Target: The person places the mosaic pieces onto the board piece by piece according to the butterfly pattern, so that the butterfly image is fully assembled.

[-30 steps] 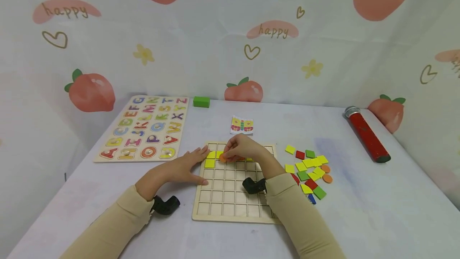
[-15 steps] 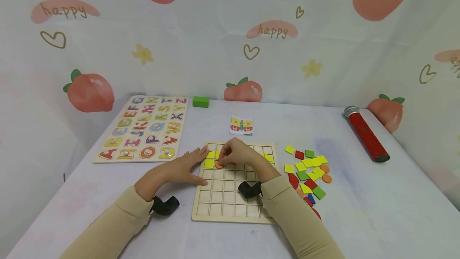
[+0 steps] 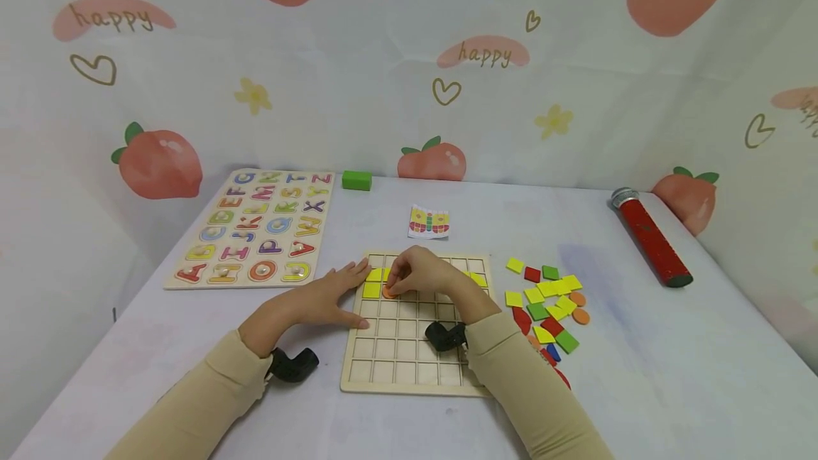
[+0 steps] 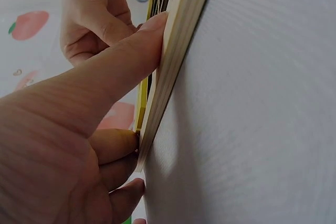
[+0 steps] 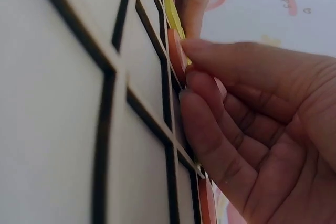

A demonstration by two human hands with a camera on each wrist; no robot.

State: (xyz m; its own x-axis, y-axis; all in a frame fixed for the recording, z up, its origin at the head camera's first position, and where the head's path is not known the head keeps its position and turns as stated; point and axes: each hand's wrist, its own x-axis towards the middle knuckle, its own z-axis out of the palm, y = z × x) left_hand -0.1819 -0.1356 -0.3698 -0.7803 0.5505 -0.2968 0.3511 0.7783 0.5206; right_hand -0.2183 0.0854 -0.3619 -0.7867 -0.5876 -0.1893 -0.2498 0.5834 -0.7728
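While the left hand [image 3: 324, 298], spread, touches the gridded board [image 3: 386, 372], the right hand [image 3: 424, 274] pinches an orange disc [image 5: 175, 52]

- Wooden grid board [image 3: 407, 352]: pale, divided by raised ridges into square cells; lies flat on the table [image 3: 300, 410], touched along its left edge by the left hand [image 3: 326, 299].
- Yellow squares [image 3: 371, 289]: thin and flat; fill cells near the board's far left corner, two side by side and one nearer, with more yellow toward the far right.
- Orange disc [image 3: 388, 292]: round, thin; pinched at its edge by the right hand [image 3: 422, 274], just right of the nearer square, almost parallel to the board.
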